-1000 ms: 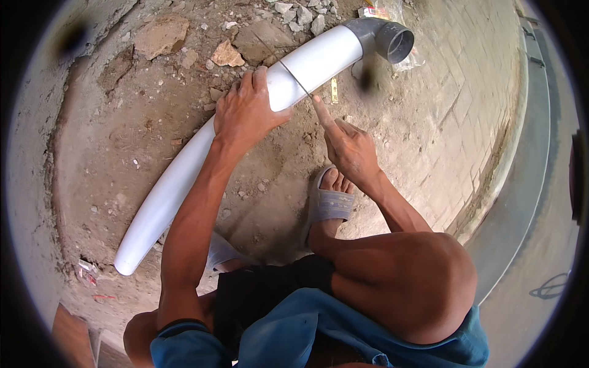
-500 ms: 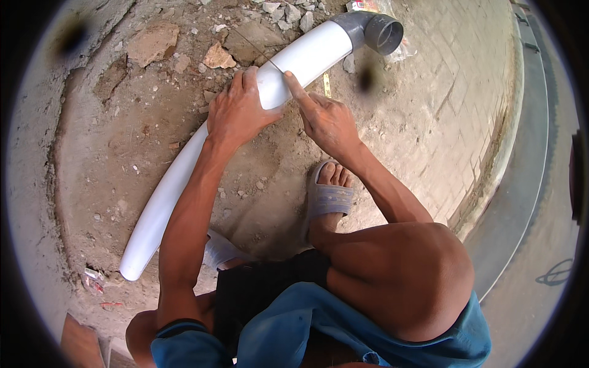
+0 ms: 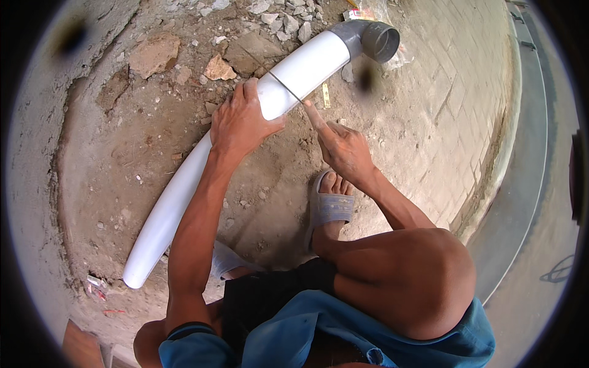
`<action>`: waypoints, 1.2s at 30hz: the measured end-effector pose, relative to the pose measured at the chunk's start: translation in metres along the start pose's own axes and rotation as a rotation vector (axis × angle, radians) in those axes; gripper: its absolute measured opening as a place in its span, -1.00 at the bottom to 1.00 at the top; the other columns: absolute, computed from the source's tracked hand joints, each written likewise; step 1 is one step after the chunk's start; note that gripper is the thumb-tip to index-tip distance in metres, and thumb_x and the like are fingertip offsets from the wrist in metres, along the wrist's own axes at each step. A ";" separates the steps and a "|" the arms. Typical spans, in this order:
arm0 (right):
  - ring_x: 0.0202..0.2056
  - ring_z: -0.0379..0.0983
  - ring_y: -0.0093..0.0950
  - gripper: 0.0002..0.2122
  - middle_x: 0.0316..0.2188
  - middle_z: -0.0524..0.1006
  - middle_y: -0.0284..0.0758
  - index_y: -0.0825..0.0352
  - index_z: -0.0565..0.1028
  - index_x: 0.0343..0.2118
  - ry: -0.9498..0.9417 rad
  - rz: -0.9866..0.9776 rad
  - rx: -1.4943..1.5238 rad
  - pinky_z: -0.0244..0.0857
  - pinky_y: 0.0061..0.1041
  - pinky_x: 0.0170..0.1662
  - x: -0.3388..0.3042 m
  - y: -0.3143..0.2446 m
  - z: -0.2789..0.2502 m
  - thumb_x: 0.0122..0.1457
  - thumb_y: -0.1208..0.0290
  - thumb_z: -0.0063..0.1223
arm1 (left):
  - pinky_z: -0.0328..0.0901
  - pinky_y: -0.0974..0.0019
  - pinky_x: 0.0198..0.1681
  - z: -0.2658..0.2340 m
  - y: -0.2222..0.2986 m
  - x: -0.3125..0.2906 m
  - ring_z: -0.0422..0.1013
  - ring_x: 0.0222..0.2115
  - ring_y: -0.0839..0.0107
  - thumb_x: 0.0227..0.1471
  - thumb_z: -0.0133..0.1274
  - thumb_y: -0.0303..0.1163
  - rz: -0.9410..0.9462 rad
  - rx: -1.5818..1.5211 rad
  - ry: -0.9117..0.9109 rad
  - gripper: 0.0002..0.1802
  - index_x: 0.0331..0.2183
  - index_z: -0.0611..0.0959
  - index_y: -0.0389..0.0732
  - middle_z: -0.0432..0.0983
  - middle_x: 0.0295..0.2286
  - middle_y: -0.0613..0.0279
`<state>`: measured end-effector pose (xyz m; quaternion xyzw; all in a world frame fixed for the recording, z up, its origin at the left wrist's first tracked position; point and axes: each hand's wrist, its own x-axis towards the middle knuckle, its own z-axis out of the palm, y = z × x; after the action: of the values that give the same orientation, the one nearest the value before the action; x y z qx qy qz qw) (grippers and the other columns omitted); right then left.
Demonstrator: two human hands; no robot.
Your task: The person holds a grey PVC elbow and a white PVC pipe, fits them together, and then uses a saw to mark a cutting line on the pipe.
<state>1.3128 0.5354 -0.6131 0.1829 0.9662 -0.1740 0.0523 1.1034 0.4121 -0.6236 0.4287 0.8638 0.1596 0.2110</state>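
A long white plastic pipe lies slanted on the dirt, with a grey elbow fitting on its far end. My left hand presses down on the pipe's upper part, fingers wrapped over it. A thin dark blade lies across the pipe just beyond that hand. My right hand holds the blade's near end, index finger stretched along it, just right of the pipe. My sandalled foot stands below the right hand.
Broken stones and rubble lie beyond the pipe. A small yellow strip lies on the dirt beside it. A brick-paved strip and a grey curb run along the right. My knee fills the lower right.
My right hand pushed in against the pipe half a second ago and has now drawn back toward me with the blade. My left hand has kept its hold on the pipe.
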 end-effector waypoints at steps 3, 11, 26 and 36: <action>-0.44 0.58 -0.25 -0.14 -0.45 0.54 -0.26 0.06 0.02 0.49 0.263 -0.177 0.013 0.52 -0.18 -0.40 0.057 -0.014 0.011 0.10 0.55 0.11 | 0.47 -0.05 0.01 -0.004 -0.002 -0.002 0.55 -0.04 -0.06 -0.18 0.42 0.07 -0.015 -0.018 -0.006 0.02 0.18 0.38 -0.28 0.49 0.03 -0.11; -0.47 0.59 -0.17 -0.20 -0.40 0.58 -0.19 0.06 0.04 0.48 0.071 -0.043 -0.005 0.52 -0.19 -0.42 0.001 -0.003 0.004 0.15 0.52 0.08 | 0.47 -0.05 0.00 -0.007 0.002 0.001 0.55 -0.03 -0.05 -0.18 0.43 0.04 -0.045 -0.035 -0.039 0.05 0.22 0.34 -0.26 0.47 0.06 -0.12; -0.61 0.52 -0.27 -0.24 -0.44 0.62 -0.19 0.03 0.08 0.48 0.262 -0.167 0.055 0.49 -0.26 -0.51 0.052 -0.019 0.007 0.21 0.55 0.06 | 0.43 -0.06 0.04 -0.009 -0.005 -0.004 0.53 0.01 -0.05 -0.17 0.39 0.16 -0.076 -0.045 -0.054 0.05 0.22 0.39 -0.23 0.49 0.07 -0.07; -0.54 0.56 -0.22 -0.22 -0.45 0.57 -0.23 0.02 0.09 0.47 0.175 -0.092 -0.004 0.49 -0.22 -0.48 0.040 -0.016 0.007 0.17 0.54 0.07 | 0.43 -0.07 0.04 -0.006 -0.011 0.002 0.52 0.01 -0.09 -0.21 0.42 0.13 -0.035 -0.076 -0.037 0.09 0.23 0.36 -0.25 0.47 0.10 -0.10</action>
<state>1.2704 0.5328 -0.6212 0.1528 0.9748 -0.1576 -0.0398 1.0921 0.4072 -0.6240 0.4082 0.8604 0.1808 0.2459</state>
